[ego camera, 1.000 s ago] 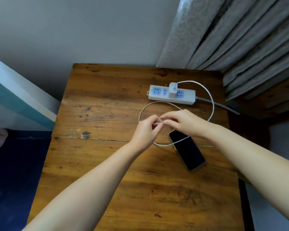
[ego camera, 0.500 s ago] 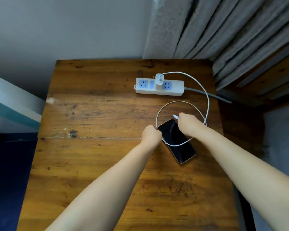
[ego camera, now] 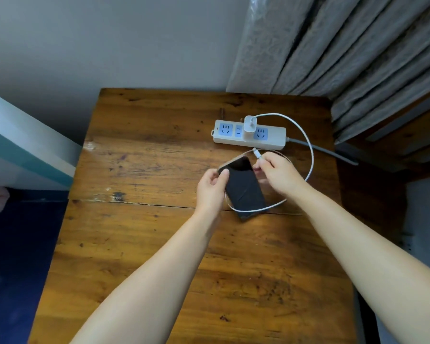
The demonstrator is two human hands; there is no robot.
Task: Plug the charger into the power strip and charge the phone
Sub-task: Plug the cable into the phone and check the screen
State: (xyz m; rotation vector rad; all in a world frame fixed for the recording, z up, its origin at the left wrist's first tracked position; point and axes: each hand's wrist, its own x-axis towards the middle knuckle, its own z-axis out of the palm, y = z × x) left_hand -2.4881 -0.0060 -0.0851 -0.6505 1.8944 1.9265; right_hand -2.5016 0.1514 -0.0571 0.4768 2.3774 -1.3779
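A white power strip [ego camera: 273, 139] lies at the back of the wooden table [ego camera: 147, 157]. A white charger [ego camera: 249, 125] is plugged into its middle. The white cable [ego camera: 310, 155] loops from the charger round to the right and across the lower part of a black phone [ego camera: 245, 188]. My left hand [ego camera: 211, 189] grips the phone's left edge near its top end, which is tilted up. My right hand [ego camera: 278, 173] pinches the cable just behind its connector [ego camera: 257, 153]; the tip is free, just right of the phone's top end.
A grey cord [ego camera: 328, 151] runs from the strip off the table's right edge. Grey curtains [ego camera: 345, 50] hang at the back right. A wall is behind the table, and a white and teal surface [ego camera: 23, 155] stands to the left.
My left hand has taken hold of the phone and lifted its top end. My right hand has carried the connector up beside that end. The view has shifted.
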